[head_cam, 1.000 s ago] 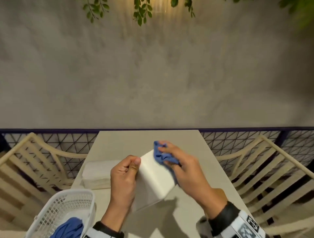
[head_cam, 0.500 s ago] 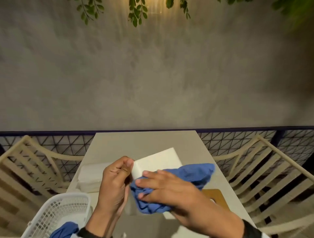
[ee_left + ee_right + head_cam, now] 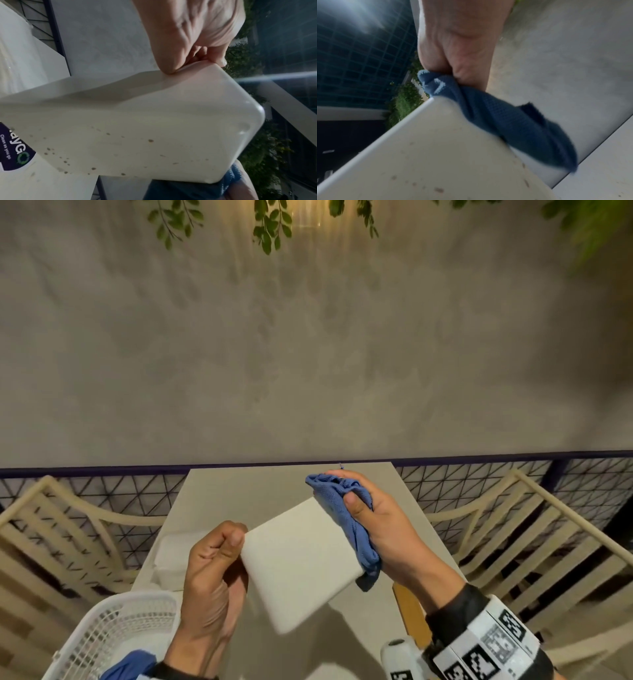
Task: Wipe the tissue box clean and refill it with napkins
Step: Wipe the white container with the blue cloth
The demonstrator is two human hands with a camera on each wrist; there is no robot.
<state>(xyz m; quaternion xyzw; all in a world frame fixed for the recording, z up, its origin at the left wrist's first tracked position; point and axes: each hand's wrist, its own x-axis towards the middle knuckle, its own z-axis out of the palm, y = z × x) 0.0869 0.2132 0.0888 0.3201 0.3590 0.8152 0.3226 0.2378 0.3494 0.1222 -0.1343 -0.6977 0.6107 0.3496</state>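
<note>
A white tissue box (image 3: 298,559) is held tilted above the table, its clean face toward me. My left hand (image 3: 215,563) grips its left corner with thumb and curled fingers. My right hand (image 3: 370,518) holds a bunched blue cloth (image 3: 346,515) against the box's right edge. The left wrist view shows the box's underside (image 3: 137,135) speckled with brown spots, and the left hand's fingers (image 3: 202,56) curl over its edge. In the right wrist view the blue cloth (image 3: 505,121) drapes over the box's spotted side (image 3: 436,162). A stack of white napkins (image 3: 171,559) lies on the table at the left.
The beige table (image 3: 260,491) runs to a railing and grey wall. A white basket (image 3: 113,635) with another blue cloth (image 3: 130,662) sits at the near left. A wooden lid (image 3: 407,611) and a white spray bottle (image 3: 400,655) lie near right. Cream chairs (image 3: 513,542) stand on both sides.
The right hand swept the cloth from the box's near face up and right to its right edge. The box turned in the left hand, showing a bare white face.
</note>
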